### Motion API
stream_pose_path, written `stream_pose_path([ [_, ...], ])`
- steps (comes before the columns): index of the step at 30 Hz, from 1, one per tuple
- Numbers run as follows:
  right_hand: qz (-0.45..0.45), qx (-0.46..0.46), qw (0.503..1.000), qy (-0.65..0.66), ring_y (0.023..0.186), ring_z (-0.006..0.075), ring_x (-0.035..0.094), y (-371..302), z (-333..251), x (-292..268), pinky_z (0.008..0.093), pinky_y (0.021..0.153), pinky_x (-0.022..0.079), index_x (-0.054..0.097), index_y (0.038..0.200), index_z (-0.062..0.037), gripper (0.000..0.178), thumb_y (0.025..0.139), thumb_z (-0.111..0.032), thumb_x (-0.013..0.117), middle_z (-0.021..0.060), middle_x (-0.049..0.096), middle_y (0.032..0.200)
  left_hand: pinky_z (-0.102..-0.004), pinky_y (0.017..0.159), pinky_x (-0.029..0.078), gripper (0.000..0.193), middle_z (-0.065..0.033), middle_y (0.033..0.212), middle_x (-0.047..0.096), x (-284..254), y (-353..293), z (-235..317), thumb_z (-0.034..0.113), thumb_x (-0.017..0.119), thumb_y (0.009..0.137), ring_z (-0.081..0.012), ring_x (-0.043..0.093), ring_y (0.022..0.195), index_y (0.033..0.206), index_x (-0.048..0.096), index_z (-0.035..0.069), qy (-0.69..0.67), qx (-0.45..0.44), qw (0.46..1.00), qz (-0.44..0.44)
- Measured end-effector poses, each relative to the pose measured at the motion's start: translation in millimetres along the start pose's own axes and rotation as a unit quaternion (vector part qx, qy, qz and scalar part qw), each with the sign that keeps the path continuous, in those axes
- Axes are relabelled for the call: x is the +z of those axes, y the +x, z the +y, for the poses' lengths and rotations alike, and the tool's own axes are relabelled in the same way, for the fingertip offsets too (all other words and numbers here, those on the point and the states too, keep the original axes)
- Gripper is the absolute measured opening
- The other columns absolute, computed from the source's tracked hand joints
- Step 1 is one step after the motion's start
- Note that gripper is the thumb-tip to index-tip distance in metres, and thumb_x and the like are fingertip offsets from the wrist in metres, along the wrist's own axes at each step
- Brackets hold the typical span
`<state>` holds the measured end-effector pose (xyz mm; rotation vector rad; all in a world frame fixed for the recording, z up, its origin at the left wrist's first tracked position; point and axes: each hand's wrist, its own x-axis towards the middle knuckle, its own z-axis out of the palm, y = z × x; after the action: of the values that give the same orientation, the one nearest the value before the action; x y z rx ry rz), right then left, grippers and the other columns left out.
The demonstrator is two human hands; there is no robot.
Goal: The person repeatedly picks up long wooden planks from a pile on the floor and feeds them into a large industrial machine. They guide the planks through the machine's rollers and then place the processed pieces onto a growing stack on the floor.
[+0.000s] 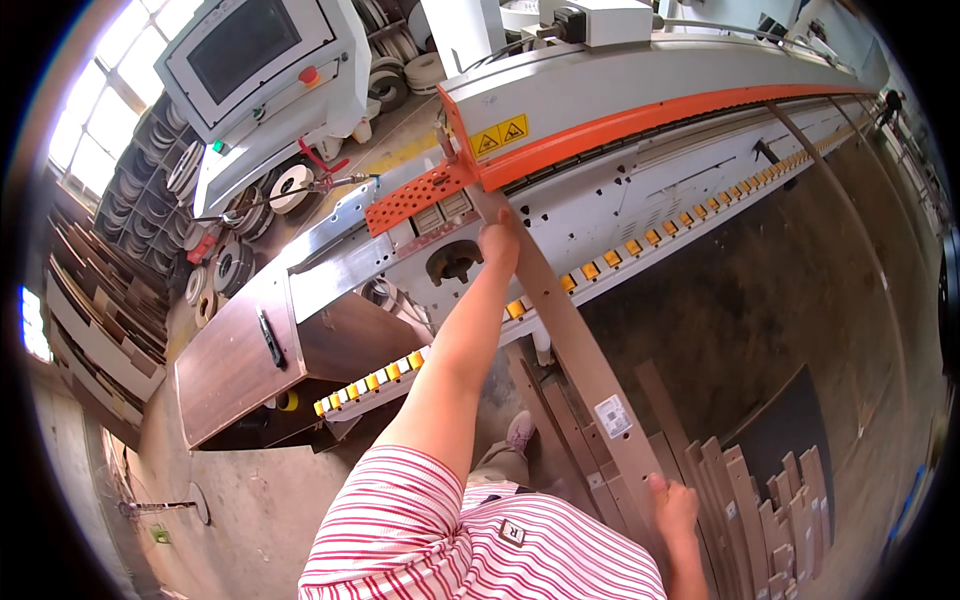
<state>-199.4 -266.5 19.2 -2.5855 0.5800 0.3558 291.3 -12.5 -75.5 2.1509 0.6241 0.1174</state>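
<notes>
A long, narrow brown board [575, 345] slants from the machine's orange end down to my right side, with a white label stuck on its lower half. My left hand [500, 243] grips its far end, right beside the orange cover corner of the edge banding machine [640, 90]. Near the board's close end, my right hand [675, 507] is closed on its right edge, thumb on top. The far tip of the board lies next to a perforated orange plate [420, 197] at the machine's infeed.
Yellow rollers [611, 258] line the machine's front support rail. Several brown strips [740, 500] stand at my right. A control panel [250, 50] is at far left, above rolls of edge banding [292, 188]. A brown cabinet [235, 365] with a black utility knife [270, 338] on top stands left.
</notes>
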Motion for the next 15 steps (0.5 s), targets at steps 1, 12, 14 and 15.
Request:
stream_pose_path([
  [1,0.009,0.003,1.0,-0.009,0.073,0.0493,0.061,3.4,9.8,-2.7,0.0549,0.068,0.047,0.065,0.075,0.0053,0.072,0.093,-0.061,0.042,0.0311,0.061,0.072,-0.0463,0.095,0.044,0.073,-0.0329,0.111,0.061,10.0,-2.3,8.8,0.058,0.043,0.094,-0.0452,0.057,0.11,0.106,0.063,-0.011,-0.001,0.003,1.0,-0.004],
  [12,0.326,-0.143,0.929,0.098,0.091,0.0333,0.056,-15.9,44.9,23.5,0.044,0.085,0.045,0.057,0.103,-0.0049,0.029,0.079,-0.012,0.07,0.0142,0.056,0.094,-0.0296,0.068,0.044,0.026,-0.0041,0.08,0.05,4.7,-25.3,-15.5,0.028,0.054,0.098,-0.0156,0.051,0.07,0.089,0.048,0.005,-0.208,0.293,0.891,-0.278],
  [14,0.208,-0.109,0.967,0.098,0.098,0.032,0.054,-28.3,68.6,79.1,0.0426,0.087,0.045,0.054,0.108,-0.0036,0.033,0.08,-0.012,0.068,0.015,0.054,0.103,-0.031,0.082,0.045,0.024,-0.0095,0.098,0.054,-44.2,-117.7,-26.7,0.019,0.057,0.095,-0.0186,0.056,0.088,0.109,0.051,0.0,-0.079,0.451,0.882,-0.113],
  [15,0.172,-0.052,0.981,0.079,0.102,0.0313,0.053,-25.6,85.8,110.0,0.0422,0.089,0.044,0.053,0.111,-0.0033,0.036,0.08,-0.013,0.068,0.0149,0.053,0.107,-0.0319,0.084,0.044,0.025,-0.0111,0.098,0.055,-62.5,-149.3,-38.1,0.019,0.057,0.096,-0.0206,0.055,0.091,0.11,0.05,0.0,-0.089,0.42,0.891,-0.148],
])
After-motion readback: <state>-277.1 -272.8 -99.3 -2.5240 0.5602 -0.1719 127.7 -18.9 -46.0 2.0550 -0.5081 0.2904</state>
